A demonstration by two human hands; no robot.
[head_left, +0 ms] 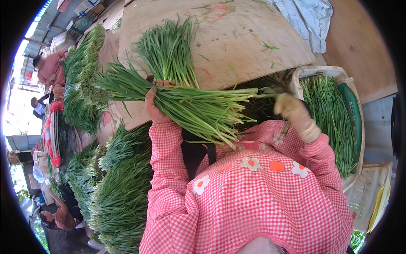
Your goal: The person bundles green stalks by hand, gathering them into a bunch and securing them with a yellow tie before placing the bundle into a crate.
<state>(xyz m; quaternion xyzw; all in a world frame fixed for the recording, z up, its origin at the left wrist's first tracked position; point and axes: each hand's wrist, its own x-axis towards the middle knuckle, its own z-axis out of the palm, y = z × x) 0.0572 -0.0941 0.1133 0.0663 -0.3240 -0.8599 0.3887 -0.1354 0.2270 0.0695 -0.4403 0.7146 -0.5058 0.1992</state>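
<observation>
Bunch (207,108), over near edge of board (249,46): likely light, bendy, easily bruised; best held mid-stem. Left hand (155,105): gripping it. Right hand (296,115): blurred, cannot tell.

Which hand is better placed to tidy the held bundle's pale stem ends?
Probably the right hand: though blurred, it's nearest those stem ends, while the left hand grips the green bundle.

A flat, pale-brown wooden bench (249,48) carries a bundle of long green leafy stalks (167,46) on its left side, leaf tips pointing far. Thin red looped strands (216,12) lie at the far middle; small loose green leaf scraps (269,45) lie to the right.
</observation>
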